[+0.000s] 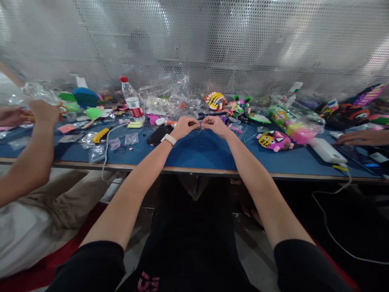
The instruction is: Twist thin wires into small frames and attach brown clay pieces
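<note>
Tiny item [199,126] pinched between both hands, above the near middle of the blue table [200,156].

Thumb and fingers of left hand [182,126] and right hand [216,125] drawn almost together, tips nearly meeting; the item is gripped there, too small to be identified. A black slab [158,136] is seen just beside the left hand. To the left, a bottle [133,100] and yellow cutter [100,135] are set among clear packets; to the right, a pink cat face [275,140] is laid near a white box [327,150]. The table is backed by a perforated panel [194,36].
</note>
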A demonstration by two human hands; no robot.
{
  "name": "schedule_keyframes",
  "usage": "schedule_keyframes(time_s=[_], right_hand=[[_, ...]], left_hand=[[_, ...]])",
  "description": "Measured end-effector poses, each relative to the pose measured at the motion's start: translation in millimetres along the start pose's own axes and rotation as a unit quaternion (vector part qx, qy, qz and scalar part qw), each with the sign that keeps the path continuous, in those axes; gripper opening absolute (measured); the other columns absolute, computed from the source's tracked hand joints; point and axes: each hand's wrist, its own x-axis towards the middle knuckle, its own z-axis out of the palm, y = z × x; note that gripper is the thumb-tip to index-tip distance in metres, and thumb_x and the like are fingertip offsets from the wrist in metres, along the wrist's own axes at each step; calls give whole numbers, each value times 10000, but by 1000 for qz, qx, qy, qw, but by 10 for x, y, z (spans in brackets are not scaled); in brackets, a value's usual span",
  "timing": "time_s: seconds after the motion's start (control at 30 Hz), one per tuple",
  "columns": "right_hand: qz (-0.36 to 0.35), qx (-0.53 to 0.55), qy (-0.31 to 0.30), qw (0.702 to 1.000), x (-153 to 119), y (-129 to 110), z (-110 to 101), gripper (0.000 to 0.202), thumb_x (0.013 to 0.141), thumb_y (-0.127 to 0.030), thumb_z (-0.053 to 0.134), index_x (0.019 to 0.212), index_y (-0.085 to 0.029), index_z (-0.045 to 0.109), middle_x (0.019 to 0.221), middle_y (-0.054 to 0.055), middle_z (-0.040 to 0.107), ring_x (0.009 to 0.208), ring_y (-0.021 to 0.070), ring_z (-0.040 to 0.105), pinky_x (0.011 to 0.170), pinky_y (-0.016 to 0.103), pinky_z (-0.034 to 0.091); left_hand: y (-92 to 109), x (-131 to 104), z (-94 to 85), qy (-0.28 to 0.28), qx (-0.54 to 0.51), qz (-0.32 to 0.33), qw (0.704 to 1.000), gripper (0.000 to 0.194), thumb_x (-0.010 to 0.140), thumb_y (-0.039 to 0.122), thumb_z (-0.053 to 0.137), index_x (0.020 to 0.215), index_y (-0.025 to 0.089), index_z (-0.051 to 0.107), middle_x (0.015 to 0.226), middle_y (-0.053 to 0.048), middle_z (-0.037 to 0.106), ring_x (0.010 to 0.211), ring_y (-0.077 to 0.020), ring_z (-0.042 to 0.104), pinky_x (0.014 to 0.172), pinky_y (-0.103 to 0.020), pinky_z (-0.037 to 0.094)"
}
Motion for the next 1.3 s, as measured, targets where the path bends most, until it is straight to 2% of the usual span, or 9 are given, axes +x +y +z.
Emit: schedule_keyframes(time_s=[0.13, 0.27, 0.5, 0.73, 0.87, 1.0, 1.3], right_hand=[[46, 70, -18, 996, -6, 20, 21, 503, 636, -551, 1061, 851, -217, 753, 759, 0, 753, 691, 150, 674, 706, 296, 588], [79, 113, -36, 990, -33, -1, 15, 446, 656, -441, 1075, 837, -211, 739, 766, 2, 755, 707, 146, 693, 705, 280, 598], [108, 139, -78, 981, -92, -78, 25, 411, 695, -392, 1071, 841, -198, 740, 839, 25, 786, 750, 145, 709, 717, 276, 606], [138, 156, -85, 974, -91, -89, 35, 365, 653, -236, 1045, 839, -180, 736, 774, 2, 750, 706, 130, 706, 703, 253, 609], [147, 165, -47, 974, -63, -78, 54, 347, 697, -139, 989, 814, -203, 669, 760, -6, 755, 711, 138, 731, 731, 272, 642], [157, 177, -42, 971, -63, -85, 56, 339, 734, -120, 964, 830, -211, 652, 740, -13, 760, 699, 140, 747, 732, 271, 659], [180, 206, -86, 958, -103, -118, 66, 313, 769, -146, 969, 871, -199, 677, 796, 7, 796, 740, 133, 763, 777, 256, 675]], left_hand=[[4, -5, 33, -4, -10, 2, 1000, 134, 962, 313, 798, 916, 201, 856, 911, -79, 853, 831, -219, 759, 819, -364, 581], [-26, 4, 62, 13, -61, 11, 998, 126, 955, 320, 821, 979, 197, 824, 960, -97, 846, 889, -232, 782, 865, -383, 611], [-45, 19, 78, 20, -104, 0, 994, 268, 943, 426, 880, 1008, 193, 765, 968, -107, 831, 875, -224, 780, 856, -381, 629], [-34, 10, 82, 2, -120, -18, 993, 327, 897, 427, 927, 1006, 178, 745, 952, -105, 824, 887, -227, 775, 869, -392, 625], [-62, 3, 93, 25, -138, -52, 989, 378, 861, 485, 955, 953, 182, 748, 937, -114, 816, 833, -222, 754, 802, -382, 616], [-70, 3, 93, 26, -155, -67, 985, 436, 831, 534, 975, 921, 177, 741, 847, -102, 791, 761, -205, 725, 746, -370, 604], [-66, 24, 83, 34, -170, -30, 984, 379, 795, 457, 993, 900, 188, 747, 928, -108, 818, 853, -201, 748, 833, -371, 620]])
